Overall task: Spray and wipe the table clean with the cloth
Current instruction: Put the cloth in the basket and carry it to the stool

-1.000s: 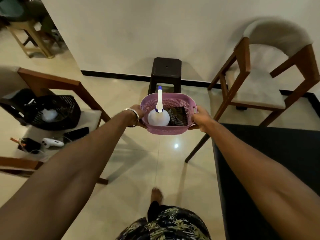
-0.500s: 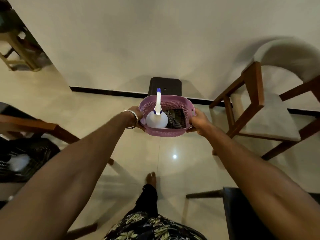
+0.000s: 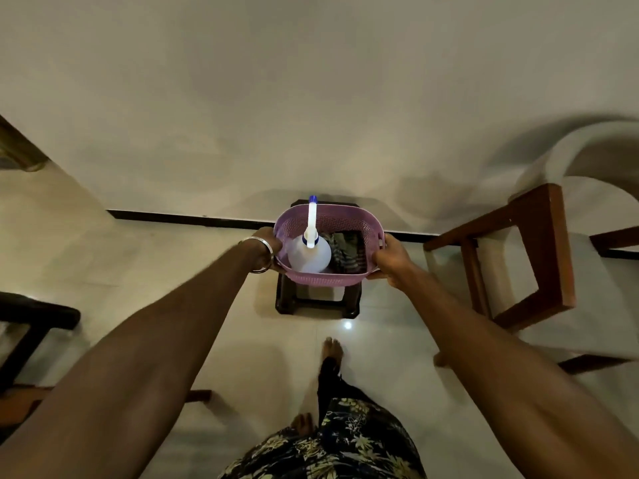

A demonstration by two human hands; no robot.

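Both hands grip the pink basket [image 3: 328,276] by its ends: left hand [image 3: 268,242], right hand [image 3: 389,259]. Inside, spray bottle [image 3: 309,255] stands left, cloth [image 3: 347,255] right. Basket is over the dark stool [image 3: 318,300]. Keep it level; lower evenly so the bottle stays upright.

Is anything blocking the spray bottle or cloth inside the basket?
Nothing visible. The basket is open-topped; the spray bottle stands upright beside the cloth. Both hands, left hand and right hand, grip the basket's sides.
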